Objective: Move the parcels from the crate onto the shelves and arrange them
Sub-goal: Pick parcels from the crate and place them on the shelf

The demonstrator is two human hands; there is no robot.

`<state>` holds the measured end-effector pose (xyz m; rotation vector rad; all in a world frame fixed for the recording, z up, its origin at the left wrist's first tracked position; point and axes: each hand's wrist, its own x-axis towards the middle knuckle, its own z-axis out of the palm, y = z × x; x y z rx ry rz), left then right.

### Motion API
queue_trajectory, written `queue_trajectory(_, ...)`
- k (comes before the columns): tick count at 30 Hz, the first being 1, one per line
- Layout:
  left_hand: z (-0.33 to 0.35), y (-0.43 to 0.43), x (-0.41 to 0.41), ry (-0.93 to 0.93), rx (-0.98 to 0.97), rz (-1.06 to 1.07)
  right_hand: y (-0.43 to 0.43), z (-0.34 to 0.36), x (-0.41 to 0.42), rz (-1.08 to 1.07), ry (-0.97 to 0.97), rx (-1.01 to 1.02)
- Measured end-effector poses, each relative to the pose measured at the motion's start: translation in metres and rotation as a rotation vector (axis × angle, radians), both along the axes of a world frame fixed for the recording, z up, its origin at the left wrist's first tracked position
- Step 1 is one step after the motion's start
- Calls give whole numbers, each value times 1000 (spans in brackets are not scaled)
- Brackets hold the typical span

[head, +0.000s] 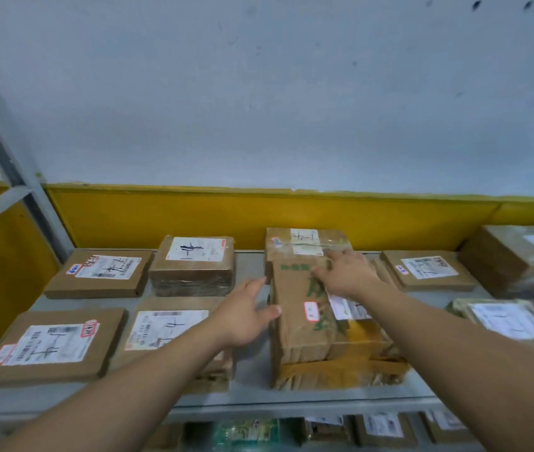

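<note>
parcels (53,345) cover grey shelf (249,373) against yellow-banded wall (259,93)

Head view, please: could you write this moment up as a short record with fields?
shelf: grey metal shelf, holding labelled cardboard parcels
handled item: brown parcel with green print and yellow tape, lying on the shelf
left hand: straight fingers against the parcel's left side
right hand: flat on the parcel's top
behind it: taped box marked 1-4
crate: not in view
</note>
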<state>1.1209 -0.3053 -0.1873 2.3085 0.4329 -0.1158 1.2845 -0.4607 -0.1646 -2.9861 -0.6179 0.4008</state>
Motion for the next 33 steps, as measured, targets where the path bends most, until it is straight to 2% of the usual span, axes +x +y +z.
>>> queue_trajectory(6,-6,-55,26,15,-122,98,-59,-8,31,39,48,10)
queue_trajectory(14,-8,-68,26,39,-168,245,-74,-15,38,78,127,63)
queue_trajectory(21,-11,-65,16,42,-147,243,-72,-15,21,102,98,55)
queue_trajectory(33,-10,-55,22,28,-98,230,-65,-19,17,-12,81,160)
